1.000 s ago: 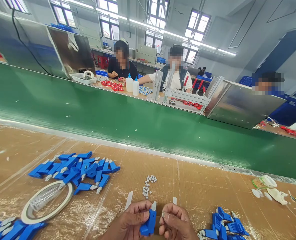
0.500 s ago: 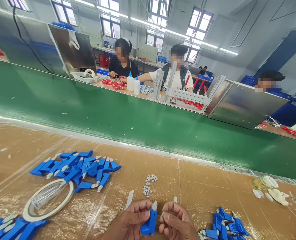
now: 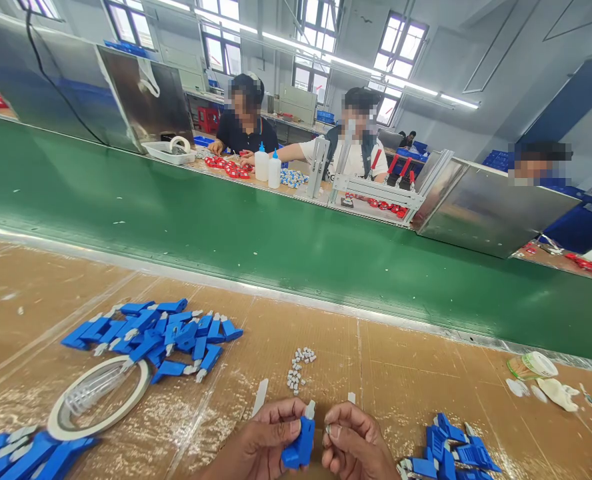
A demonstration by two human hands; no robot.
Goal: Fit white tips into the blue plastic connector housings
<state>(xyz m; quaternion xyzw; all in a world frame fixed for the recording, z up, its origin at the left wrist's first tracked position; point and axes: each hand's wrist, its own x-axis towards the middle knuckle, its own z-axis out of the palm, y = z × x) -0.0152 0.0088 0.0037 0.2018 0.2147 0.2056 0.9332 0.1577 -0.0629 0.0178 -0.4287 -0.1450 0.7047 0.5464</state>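
L hand [image 3: 271,437] fingers held blue part [image 3: 302,443], grey tip [image 3: 310,409] up, near ctr over counter [image 3: 401,373]. R hand [image 3: 355,437] just right, fingers narrow, apparently on tiny pale bit [image 3: 328,429]. Step prob. 2-hand close work; next move called for steady aim.

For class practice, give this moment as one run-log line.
left hand: holds blue part; right hand: pinched, contents unclear; beyond: grey pieces on table

Left on the table [image 3: 416,387], a tape roll [image 3: 144,385] lies between two heaps of parts [image 3: 146,341]. Small bits [image 3: 294,381] sit beyond the left hand [image 3: 271,437] (a jar [image 3: 526,365] is far right).
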